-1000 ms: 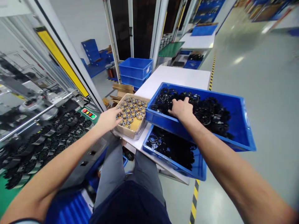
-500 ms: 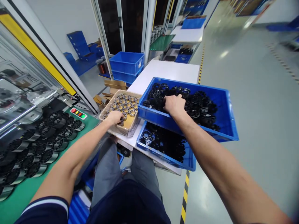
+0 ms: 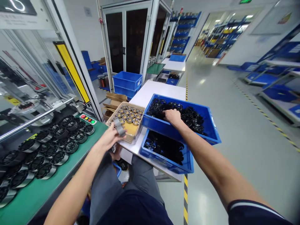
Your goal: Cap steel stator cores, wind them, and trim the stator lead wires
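My left hand [image 3: 110,137] grips a grey metal stator core [image 3: 119,126], tilted on its side, above the near edge of a cardboard box [image 3: 133,138]. Rows of similar metal stator cores [image 3: 129,119] stand in that box on a brown sheet. Over to the right, my right hand [image 3: 172,116] reaches into the upper blue bin [image 3: 154,123], among a heap of black plastic rings [image 3: 191,116]. Its fingers are curled, with the tips partly hidden by the heap, so what they hold cannot be made out.
A lower blue bin [image 3: 188,167] holds more black parts under the upper one, on a white table [image 3: 164,89]. At left, metal rings with black inserts [image 3: 61,157] cover a green bench [image 3: 55,179] beside a machine with a button panel [image 3: 87,119]. Stacked blue bins [image 3: 127,82] stand behind.
My left hand has lifted a stator core out of the cardboard box and brought it toward me. My right hand stays in the upper bin. The view has tilted upward.
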Demonstrator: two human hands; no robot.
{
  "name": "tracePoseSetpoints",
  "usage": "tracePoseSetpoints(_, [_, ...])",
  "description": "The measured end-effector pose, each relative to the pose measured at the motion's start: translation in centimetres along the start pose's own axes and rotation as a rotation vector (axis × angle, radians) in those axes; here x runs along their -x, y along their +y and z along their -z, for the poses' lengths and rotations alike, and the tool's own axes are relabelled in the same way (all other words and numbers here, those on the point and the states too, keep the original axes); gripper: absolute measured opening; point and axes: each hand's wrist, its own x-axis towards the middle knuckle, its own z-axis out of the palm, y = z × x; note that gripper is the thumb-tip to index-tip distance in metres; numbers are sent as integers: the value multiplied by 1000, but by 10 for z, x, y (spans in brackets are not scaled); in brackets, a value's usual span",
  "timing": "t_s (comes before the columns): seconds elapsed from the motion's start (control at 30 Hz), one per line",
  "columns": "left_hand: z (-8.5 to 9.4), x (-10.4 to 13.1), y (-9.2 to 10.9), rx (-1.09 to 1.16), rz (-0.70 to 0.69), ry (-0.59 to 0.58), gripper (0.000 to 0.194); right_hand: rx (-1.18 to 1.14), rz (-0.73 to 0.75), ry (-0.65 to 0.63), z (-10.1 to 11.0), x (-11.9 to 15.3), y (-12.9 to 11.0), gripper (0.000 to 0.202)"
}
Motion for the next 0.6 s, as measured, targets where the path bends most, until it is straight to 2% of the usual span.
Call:
tracePoseSetpoints(0.13, [10, 75, -56, 278, 180, -54, 77, 18, -2, -49, 5, -1, -1, 47])
tracePoseSetpoints(0.27, [18, 139, -108, 454, 274, -44, 61, 12, 29, -38, 17, -1, -1, 49])
tracePoseSetpoints(0.37, [22, 171, -142, 436, 312, 54, 60, 2, 39, 18, 28, -1, 1, 50])
tracePoseSetpoints(0.47, [23, 196, -166, 371, 286, 141, 59, -4, 33, 67, 36, -1, 2, 51])
tracePoseSetpoints(0.6, [25, 226, -173, 337, 160, 187, 58, -13, 13, 99, 45, 2, 7, 50])
